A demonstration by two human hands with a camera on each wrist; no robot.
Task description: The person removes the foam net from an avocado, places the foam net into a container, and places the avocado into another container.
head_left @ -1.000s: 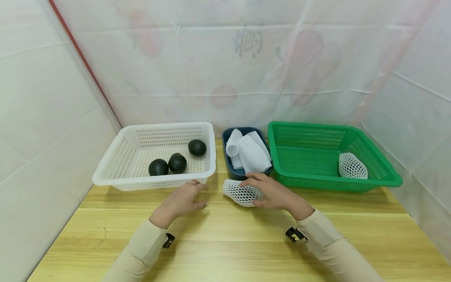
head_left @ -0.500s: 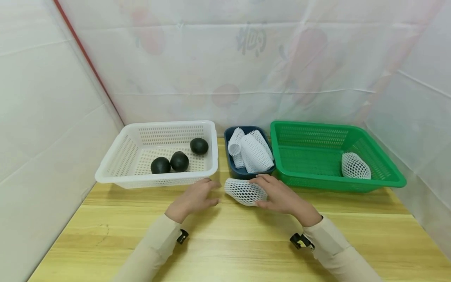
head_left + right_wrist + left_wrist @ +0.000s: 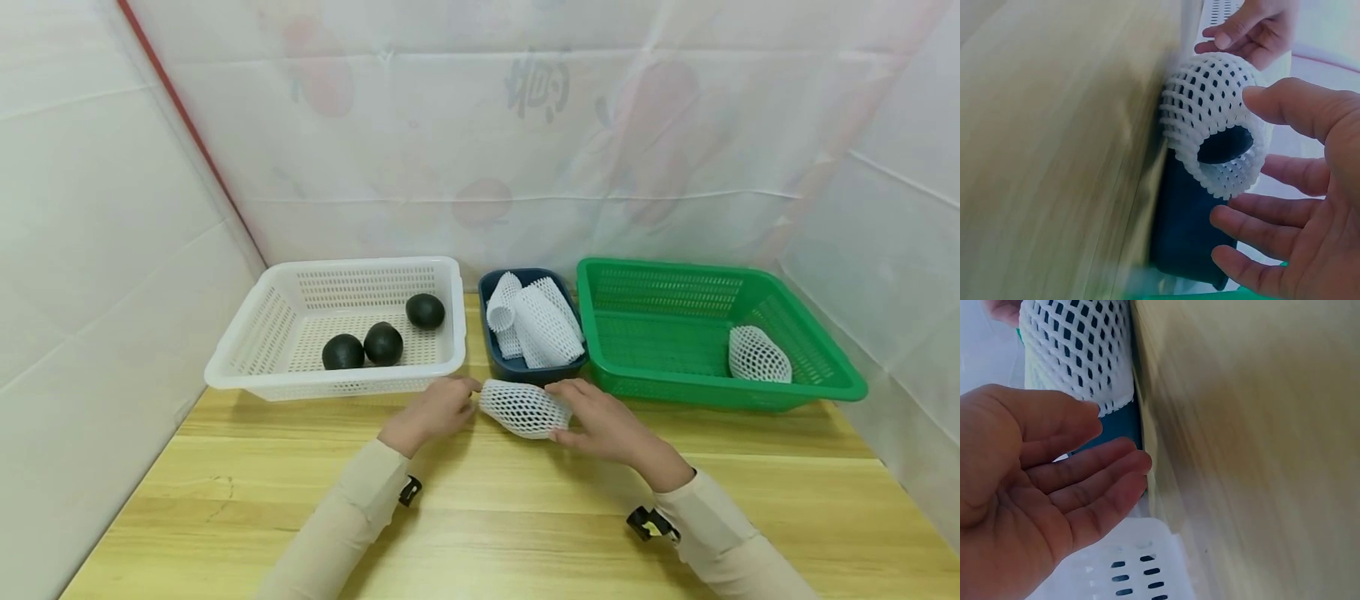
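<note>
On the table in front of the blue box lies a dark avocado-like fruit in a white foam net sleeve [image 3: 523, 410]. The sleeve's open end [image 3: 1225, 150] faces my right hand, and dark skin shows inside it. My right hand [image 3: 606, 423] is at that end, thumb on one side and loosely spread fingers on the other, the thumb tip right at the net. At the opposite end is my left hand [image 3: 438, 408], its fingers slightly bent and together, with nothing between them and the thumb. In the left wrist view its fingertips [image 3: 1138, 461] are just short of the net.
The white basket [image 3: 337, 382] at left holds three dark fruits [image 3: 383, 343]. Behind the netted fruit stands the blue box [image 3: 517, 371] with several spare foam nets [image 3: 547, 325]. A green basket [image 3: 637, 333] at right contains one netted fruit [image 3: 757, 354]. A fabric wall [image 3: 420, 150] rises behind.
My left hand has moved right, from in front of the white basket to the near end of the netted fruit. My right hand has drawn back slightly toward the net's right end.
</note>
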